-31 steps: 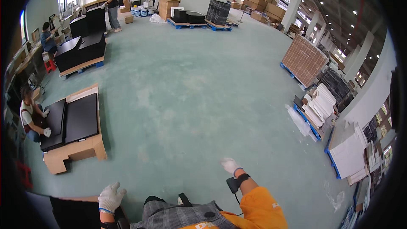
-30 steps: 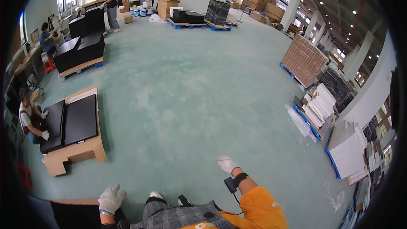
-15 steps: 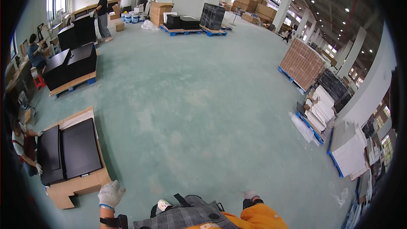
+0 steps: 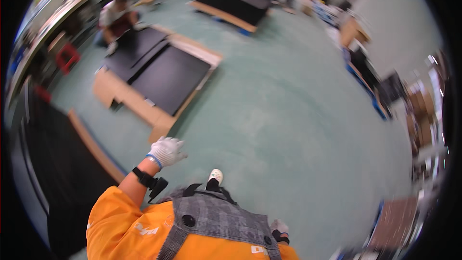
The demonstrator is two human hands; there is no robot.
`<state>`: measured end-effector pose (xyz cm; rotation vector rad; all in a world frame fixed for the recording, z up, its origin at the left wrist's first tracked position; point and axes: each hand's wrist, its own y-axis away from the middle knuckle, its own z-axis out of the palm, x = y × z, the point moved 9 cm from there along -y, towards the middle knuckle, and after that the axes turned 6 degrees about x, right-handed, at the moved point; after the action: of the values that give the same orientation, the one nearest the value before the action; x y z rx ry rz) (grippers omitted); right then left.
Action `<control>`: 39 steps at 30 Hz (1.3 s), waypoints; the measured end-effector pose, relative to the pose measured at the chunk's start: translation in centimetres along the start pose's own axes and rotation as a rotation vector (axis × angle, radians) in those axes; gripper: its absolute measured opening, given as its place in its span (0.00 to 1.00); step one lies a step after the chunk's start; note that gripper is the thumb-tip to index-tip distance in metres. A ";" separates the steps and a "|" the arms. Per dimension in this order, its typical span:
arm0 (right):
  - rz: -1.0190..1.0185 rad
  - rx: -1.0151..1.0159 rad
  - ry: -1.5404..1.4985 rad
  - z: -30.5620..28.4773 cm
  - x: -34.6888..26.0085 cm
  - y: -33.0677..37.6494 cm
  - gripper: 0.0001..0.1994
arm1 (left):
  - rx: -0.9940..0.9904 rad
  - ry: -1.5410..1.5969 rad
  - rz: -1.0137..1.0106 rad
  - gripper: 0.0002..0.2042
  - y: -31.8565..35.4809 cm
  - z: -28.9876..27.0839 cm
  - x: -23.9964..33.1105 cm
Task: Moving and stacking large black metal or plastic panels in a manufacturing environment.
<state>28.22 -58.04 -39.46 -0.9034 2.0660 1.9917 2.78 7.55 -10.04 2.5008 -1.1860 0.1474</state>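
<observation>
My left hand (image 4: 167, 152), in a white knit glove with a blue cuff edge, reaches out over the green floor with nothing in it, its fingers loosely apart. Just beyond it lies a cardboard sheet (image 4: 129, 102) bearing flat black panels (image 4: 171, 78); the hand appears close to its near corner, and I cannot tell whether they touch. Low beside my apron hangs my right hand (image 4: 279, 227), also in a pale glove; it is small and blurred, so its fingers do not show clearly. No object is visible in it.
A large black stack (image 4: 60, 163) with a cardboard edge stands close on my left. Another person (image 4: 116, 21) crouches behind the panels, near a red stool (image 4: 67, 58). Farther off are a loaded pallet (image 4: 231, 2) and cardboard boxes (image 4: 421, 110) on the right.
My view has swung left, so the panels now lie nearer the middle and the black stack has come into view. My left arm is stretched farther forward, its fingers more spread.
</observation>
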 end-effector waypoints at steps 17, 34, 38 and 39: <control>-0.702 -0.269 1.232 50.2 -37.0 -9.7 0.17 | -0.108 0.438 -0.869 0.29 -4.4 5.1 -27.6; 0.320 0.005 1.147 55.6 -31.4 -17.5 0.16 | 0.054 0.803 -1.136 0.23 -30.0 32.2 -58.0; 0.510 0.131 1.015 57.5 -30.2 -22.1 0.21 | -0.034 0.681 -1.153 0.24 -34.9 39.8 -62.5; 0.484 0.129 1.069 57.6 -30.8 -22.4 0.20 | -0.043 0.639 -1.132 0.24 -36.0 41.2 -62.9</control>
<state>46.85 7.56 -50.70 -1.8671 3.1507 1.6436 -12.51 58.81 -73.95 2.3908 0.4902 0.5274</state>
